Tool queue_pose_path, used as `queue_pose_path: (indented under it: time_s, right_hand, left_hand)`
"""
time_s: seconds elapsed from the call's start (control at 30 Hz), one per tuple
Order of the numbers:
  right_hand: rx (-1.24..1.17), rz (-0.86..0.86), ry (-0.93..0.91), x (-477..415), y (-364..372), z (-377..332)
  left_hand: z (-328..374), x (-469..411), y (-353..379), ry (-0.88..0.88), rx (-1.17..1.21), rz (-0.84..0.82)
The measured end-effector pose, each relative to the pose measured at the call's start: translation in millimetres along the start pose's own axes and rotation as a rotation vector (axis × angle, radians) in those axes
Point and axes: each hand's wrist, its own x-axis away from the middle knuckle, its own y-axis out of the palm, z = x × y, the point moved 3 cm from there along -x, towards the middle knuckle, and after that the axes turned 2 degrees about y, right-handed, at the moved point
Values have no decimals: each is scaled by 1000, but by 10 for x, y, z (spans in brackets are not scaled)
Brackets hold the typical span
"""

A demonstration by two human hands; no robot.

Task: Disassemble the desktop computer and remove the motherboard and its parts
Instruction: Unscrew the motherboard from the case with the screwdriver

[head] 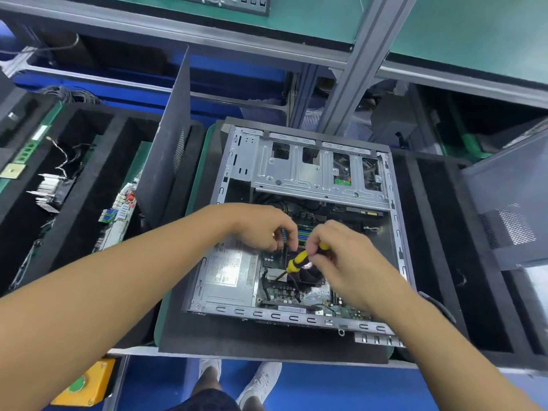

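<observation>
in the middle of the tabletop [203, 164], on a dark mat [267, 342]: open desktop computer case [394, 221], lying on its side. inside, at the far end, a silver drive cage [296, 173]; at the near left, a silver power supply [228, 271]; at the near right, the motherboard [284, 292], seated in the case, with a black cooler fan [308, 277] on top and coloured memory slots [304, 234] just beyond.

left hand [261, 229] over the motherboard by the memory slots, fingers curled downward, tips close together; cannot tell if pinching anything. right hand [341, 256] just beside, fingers curled round and pinching the yellow-and-black handle of a screwdriver [298, 261], shaft slanting down to the near left, toward the board beside the fan.

to the left, a black foam tray [98, 161] with long compartments: in 1, a finned heatsink [49, 192] with thin wires; in the next, a second circuit board [118, 215] standing on edge. left of that tray, on a green strip, a green memory stick [28, 149] and a small square chip [13, 170]. between tray and case, a dark side panel [169, 137] standing upright. to the right, another black foam tray [430, 232], with a grey perforated panel [513, 203] at its far side. below the tabletop edge, a yellow button box [86, 384].
</observation>
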Motion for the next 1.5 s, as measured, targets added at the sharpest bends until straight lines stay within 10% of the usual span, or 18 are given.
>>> queue_pose_path:
  time_s: [0.67, 1.17, 1.5]
  right_hand:
    - [-224, 580, 277, 616, -1087, 840]
    - [-161, 823, 592, 1835, -1343, 1666]
    - [-162, 853, 651, 2236, -1169, 1941]
  left_hand:
    - [482, -581, -112, 191, 653, 153]
    - [2130, -1916, 482, 147, 17, 31]
    - [2048, -2776, 1349, -121, -111, -220]
